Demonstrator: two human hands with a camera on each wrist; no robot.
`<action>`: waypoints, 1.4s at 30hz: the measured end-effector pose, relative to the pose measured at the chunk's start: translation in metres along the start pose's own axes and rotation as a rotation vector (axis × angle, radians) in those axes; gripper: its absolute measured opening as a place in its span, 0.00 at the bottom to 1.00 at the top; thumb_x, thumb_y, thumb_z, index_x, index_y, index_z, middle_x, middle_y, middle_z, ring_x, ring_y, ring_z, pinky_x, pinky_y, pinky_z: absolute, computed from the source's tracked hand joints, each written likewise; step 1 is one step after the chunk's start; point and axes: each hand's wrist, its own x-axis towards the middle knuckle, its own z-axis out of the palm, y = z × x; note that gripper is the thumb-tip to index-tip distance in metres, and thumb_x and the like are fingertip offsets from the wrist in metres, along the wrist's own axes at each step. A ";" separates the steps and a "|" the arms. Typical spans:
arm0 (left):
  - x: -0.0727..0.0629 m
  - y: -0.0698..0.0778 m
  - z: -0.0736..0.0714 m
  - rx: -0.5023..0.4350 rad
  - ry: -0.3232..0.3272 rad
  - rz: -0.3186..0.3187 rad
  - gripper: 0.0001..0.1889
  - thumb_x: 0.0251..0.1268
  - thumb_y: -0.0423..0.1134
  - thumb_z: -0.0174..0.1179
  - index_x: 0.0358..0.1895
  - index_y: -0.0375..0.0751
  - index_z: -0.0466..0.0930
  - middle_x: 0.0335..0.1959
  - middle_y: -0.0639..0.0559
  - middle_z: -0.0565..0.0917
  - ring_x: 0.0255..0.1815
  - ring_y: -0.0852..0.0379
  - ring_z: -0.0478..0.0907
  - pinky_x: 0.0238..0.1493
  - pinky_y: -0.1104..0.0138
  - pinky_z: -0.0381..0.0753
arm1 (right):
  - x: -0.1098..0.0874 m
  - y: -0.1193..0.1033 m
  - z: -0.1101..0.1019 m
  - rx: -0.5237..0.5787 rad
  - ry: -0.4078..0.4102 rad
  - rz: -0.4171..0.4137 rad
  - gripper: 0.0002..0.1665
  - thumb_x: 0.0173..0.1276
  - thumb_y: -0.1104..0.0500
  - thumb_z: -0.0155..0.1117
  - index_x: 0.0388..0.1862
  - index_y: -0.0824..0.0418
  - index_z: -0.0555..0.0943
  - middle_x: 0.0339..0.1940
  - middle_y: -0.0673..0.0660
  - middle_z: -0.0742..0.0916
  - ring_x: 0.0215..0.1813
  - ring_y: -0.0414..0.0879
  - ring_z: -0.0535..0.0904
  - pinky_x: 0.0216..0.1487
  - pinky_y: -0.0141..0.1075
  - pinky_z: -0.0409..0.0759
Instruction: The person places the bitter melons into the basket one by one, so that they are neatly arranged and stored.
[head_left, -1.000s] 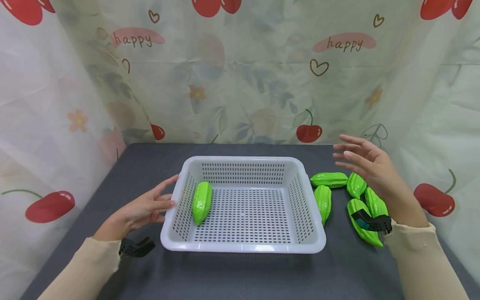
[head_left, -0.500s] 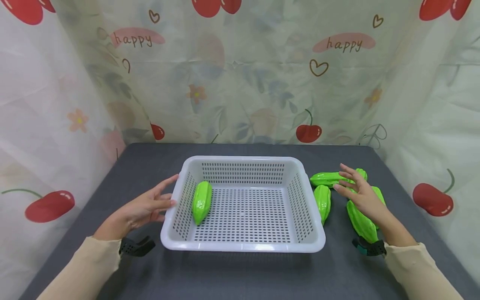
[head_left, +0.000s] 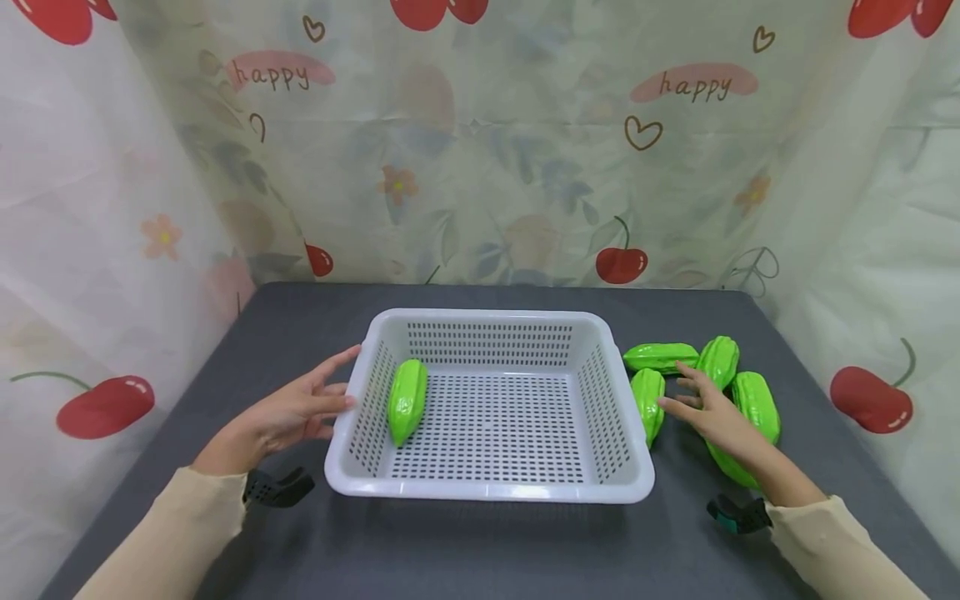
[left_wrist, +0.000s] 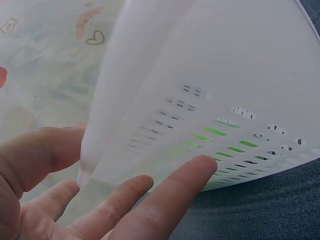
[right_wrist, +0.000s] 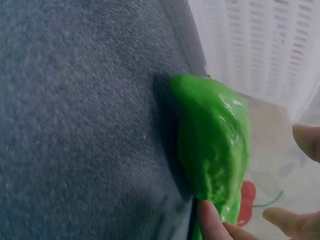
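Note:
My left hand point(head_left: 288, 412) is at the left side of a white perforated plastic basket point(head_left: 480, 492), its extended fingers right at the rim and outer wall. In the left wrist view, fingertips point(left_wrist: 204, 164) lie along that wall. Inside the basket, toward the left, lies one glossy green ribbed gourd point(head_left: 407, 402). My right hand point(head_left: 723, 418) is low among more such gourds to the right, fingers spread and holding nothing. Nearest its thumb is an upright-lying gourd point(head_left: 648, 402) beside the basket; the right wrist view shows a gourd point(right_wrist: 215, 137) close beyond the fingertips.
Behind the right hand lie a sideways gourd point(head_left: 660, 357), another gourd point(head_left: 718, 360) and a third gourd point(head_left: 757, 402); a further one is partly hidden under the forearm. The dark table point(head_left: 480, 550) ends at a printed curtain point(head_left: 480, 167).
My right hand has come down and toward the basket, from above the gourds to beside the nearest one. The left hand stays at the basket's rim.

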 end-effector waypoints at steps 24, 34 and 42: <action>-0.002 0.001 0.000 0.005 0.005 0.000 0.48 0.68 0.33 0.58 0.78 0.64 0.34 0.74 0.33 0.58 0.58 0.41 0.79 0.53 0.42 0.78 | 0.027 -0.005 0.011 0.003 -0.073 0.063 0.54 0.72 0.47 0.57 0.75 0.74 0.37 0.69 0.85 0.56 0.68 0.76 0.61 0.58 0.59 0.75; -0.001 -0.001 0.000 0.002 0.000 0.002 0.48 0.68 0.33 0.59 0.78 0.64 0.33 0.74 0.33 0.58 0.58 0.42 0.79 0.54 0.41 0.77 | 0.029 -0.009 0.011 0.070 -0.079 0.127 0.54 0.72 0.52 0.59 0.76 0.73 0.35 0.68 0.85 0.56 0.66 0.75 0.64 0.53 0.56 0.79; 0.000 -0.001 -0.001 0.002 -0.002 0.006 0.48 0.68 0.34 0.59 0.78 0.63 0.33 0.74 0.33 0.59 0.57 0.42 0.79 0.53 0.42 0.77 | 0.024 -0.013 0.006 0.118 -0.087 0.128 0.55 0.71 0.50 0.60 0.76 0.71 0.35 0.68 0.84 0.58 0.65 0.73 0.67 0.54 0.55 0.80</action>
